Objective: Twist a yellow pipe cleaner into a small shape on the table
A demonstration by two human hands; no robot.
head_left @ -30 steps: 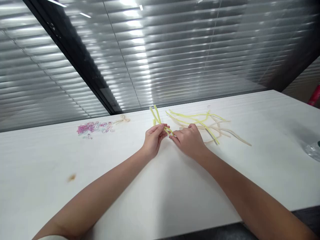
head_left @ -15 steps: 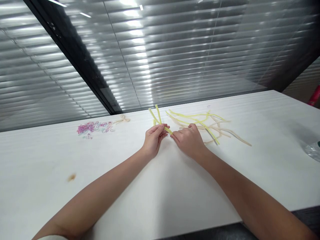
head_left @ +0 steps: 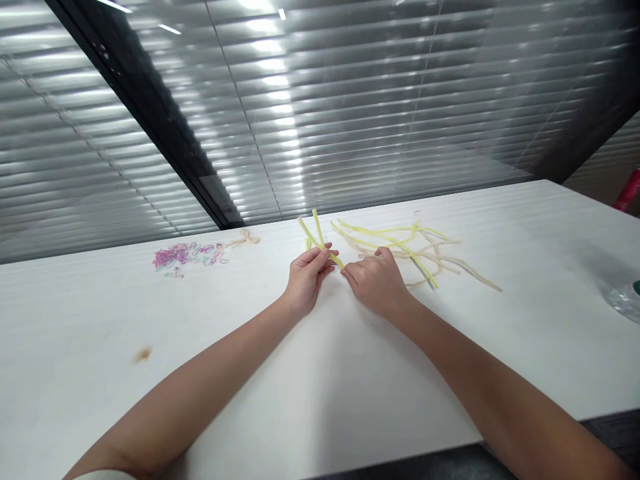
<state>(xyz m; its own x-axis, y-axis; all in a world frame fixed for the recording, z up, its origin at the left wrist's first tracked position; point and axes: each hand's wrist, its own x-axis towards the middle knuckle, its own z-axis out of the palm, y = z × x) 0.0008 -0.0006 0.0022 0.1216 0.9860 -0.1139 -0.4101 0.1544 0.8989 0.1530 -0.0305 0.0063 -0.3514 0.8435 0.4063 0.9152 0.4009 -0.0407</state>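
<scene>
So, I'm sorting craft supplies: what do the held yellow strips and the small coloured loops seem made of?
Yellow strips: probably fibre over wire, matte, with ends that stand up unsupported. Small coloured loops: perhaps thin rubber or plastic, going by their fine, ring-like outlines; finish too small to tell.

From here, the widest free stretch of tabletop [head_left: 390, 407] lies between the two forearms and on toward the near edge; a hand could slide through there. More bare surface runs outside each arm. Past the right hand [head_left: 375, 280], loose yellow and beige strips [head_left: 425, 257] clutter the way. Beyond the left hand [head_left: 306, 277], small colored bands [head_left: 185, 257] and a beige knotted piece [head_left: 244, 239] sit toward the far edge, with the blinds [head_left: 350, 133] behind.
</scene>
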